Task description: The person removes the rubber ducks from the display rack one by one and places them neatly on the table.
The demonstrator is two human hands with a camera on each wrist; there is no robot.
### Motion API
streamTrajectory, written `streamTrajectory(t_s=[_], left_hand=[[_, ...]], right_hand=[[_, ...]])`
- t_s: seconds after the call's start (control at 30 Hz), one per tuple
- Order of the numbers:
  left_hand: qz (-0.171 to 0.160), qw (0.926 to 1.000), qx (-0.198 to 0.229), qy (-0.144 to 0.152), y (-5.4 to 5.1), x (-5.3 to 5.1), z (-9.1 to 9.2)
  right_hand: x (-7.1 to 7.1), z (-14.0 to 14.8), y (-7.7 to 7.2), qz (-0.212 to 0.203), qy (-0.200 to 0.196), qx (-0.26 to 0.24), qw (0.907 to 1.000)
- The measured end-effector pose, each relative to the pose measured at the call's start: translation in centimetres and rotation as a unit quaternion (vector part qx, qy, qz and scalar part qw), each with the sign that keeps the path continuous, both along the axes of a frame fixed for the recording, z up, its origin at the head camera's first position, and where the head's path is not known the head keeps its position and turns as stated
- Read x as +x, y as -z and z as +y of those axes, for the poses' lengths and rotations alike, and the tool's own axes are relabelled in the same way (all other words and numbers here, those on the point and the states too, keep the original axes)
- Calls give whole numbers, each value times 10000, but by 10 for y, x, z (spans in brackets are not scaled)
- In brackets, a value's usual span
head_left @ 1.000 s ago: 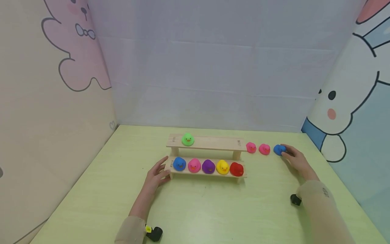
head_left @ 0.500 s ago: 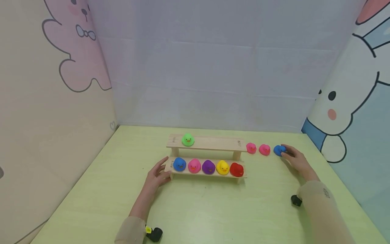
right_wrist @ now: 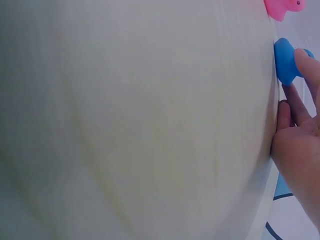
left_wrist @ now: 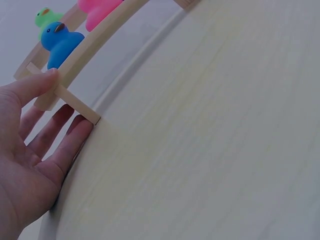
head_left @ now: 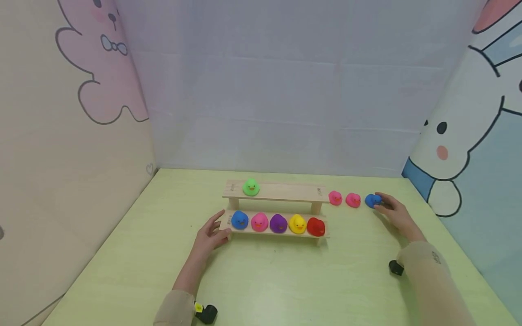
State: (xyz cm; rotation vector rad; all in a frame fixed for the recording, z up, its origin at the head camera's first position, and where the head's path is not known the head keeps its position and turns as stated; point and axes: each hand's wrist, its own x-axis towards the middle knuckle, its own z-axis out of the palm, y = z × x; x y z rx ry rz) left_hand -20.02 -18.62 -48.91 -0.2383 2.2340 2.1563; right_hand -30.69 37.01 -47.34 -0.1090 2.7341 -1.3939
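A two-tier wooden display stand stands mid-table. My left hand grips its lower left end; in the left wrist view the thumb rests on the board and the fingers lie against the leg. Along the lower tier sit a blue rubber duck, a pink duck, a purple duck, a yellow duck and a red duck. A green duck is alone on the upper tier, towards the left. Off to the right, my right hand pinches another blue duck on the table.
Two pink ducks stand on the table between the stand and the right hand. Behind the table hangs a pale cloth backdrop. Cartoon-printed panels flank both sides. A small black camera sits at each wrist.
Both hands hold the same positions, and the ducks and stand have not moved. Only the head view has shifted very slightly.
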Motion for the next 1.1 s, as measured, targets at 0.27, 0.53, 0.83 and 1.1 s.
streamTrajectory(t_s=[0.27, 0.53, 0.83, 1.1], left_hand=[[-67, 9999, -100, 45, 3, -1, 0], [58, 9999, -84, 81, 1, -2, -1], [111, 9999, -87, 56, 3, -2, -2], [15, 9999, -146, 72, 2, -2, -1]], right_hand=[[-2, -2, -6, 167, 35, 137, 9998], [-16, -12, -32, 679, 64, 358, 9970], [-31, -51, -77, 1056, -77, 153, 9943], [-40, -101, -114, 1524, -353, -173, 9875]])
